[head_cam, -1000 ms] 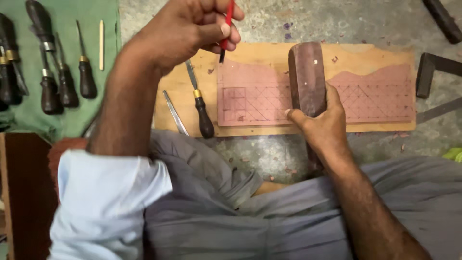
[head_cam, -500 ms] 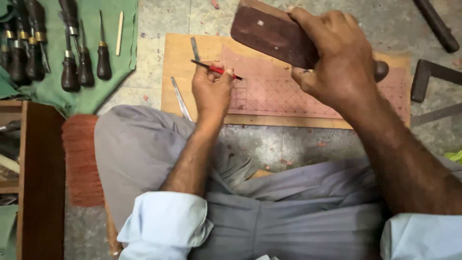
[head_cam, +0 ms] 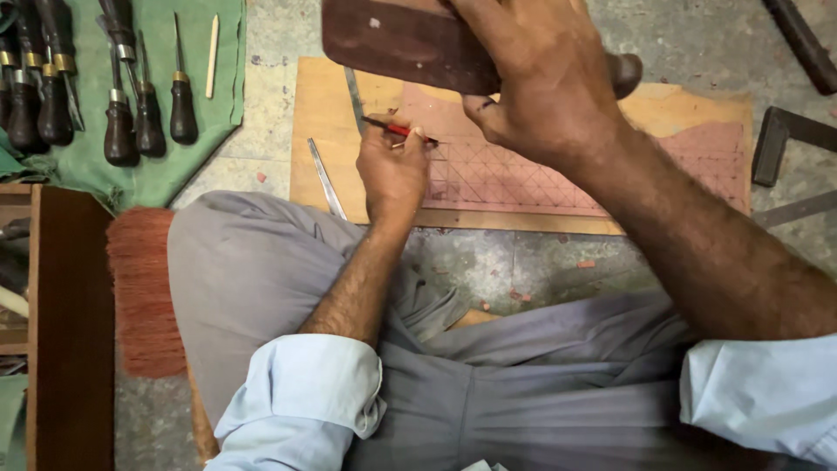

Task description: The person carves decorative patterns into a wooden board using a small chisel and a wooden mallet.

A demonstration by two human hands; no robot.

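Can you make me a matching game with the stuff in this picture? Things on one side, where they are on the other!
1. red tool
2. dark wooden block
3. dark-handled chisels
4. reddish brush

a. on the green cloth
b. in the left hand
c. beside the knee, at the left
d. raised in the right hand

Pairs: 1-b, 2-d, 3-a, 4-c

Board on floor at 12 o'clock. Tools on cloth at 10 o'clock. Brush at 9 o'clock, beside knee.
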